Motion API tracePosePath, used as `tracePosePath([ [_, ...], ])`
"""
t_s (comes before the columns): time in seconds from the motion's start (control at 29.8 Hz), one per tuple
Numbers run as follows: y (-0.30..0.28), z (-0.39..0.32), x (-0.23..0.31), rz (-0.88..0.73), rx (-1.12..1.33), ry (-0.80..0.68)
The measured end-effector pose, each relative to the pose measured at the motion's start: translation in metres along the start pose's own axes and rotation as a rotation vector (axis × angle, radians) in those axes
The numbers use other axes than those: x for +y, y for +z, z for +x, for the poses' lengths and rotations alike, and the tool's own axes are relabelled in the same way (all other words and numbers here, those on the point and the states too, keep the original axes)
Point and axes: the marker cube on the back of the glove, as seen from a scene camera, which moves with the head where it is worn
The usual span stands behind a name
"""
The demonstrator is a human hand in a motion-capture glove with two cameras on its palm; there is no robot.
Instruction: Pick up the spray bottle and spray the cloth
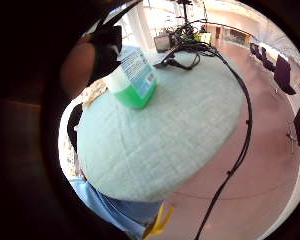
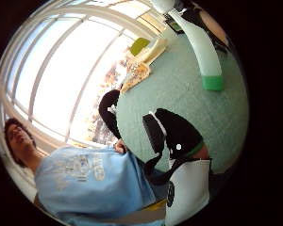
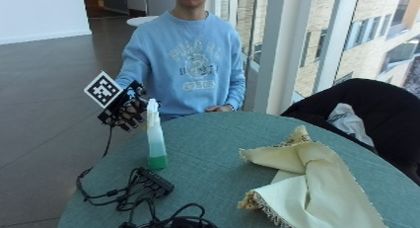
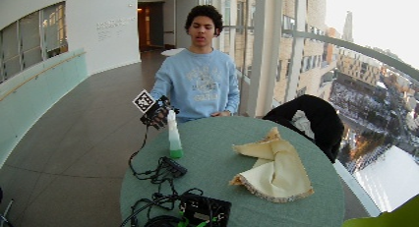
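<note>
The gloved right hand (image 3: 126, 109) is hovering beside the spray bottle's (image 3: 156, 137) nozzle, fingers loosely curled and holding nothing. The bottle is standing upright on the table (image 3: 216, 159), well apart from the yellow cloth (image 3: 308, 181). Pickup and spraying both remain.

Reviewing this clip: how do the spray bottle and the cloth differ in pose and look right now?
The spray bottle stands upright near the table's edge, by the gloved right hand; the cloth lies flat and crumpled farther across. The spray bottle is pale with green liquid at its base; the cloth is cream yellow with a fringed edge. Both rest on the green table.
</note>
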Motion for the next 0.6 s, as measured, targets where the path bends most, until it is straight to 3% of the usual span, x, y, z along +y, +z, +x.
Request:
tracePosePath([
  [0.1, 0.003, 0.012, -0.018, 0.063, -0.116, -0.029],
  [0.2, 0.01, 0.014, -0.046, 0.201, -0.223, 0.047],
  [0.6, 0.034, 0.023, -0.092, 0.191, -0.481, 0.169],
])
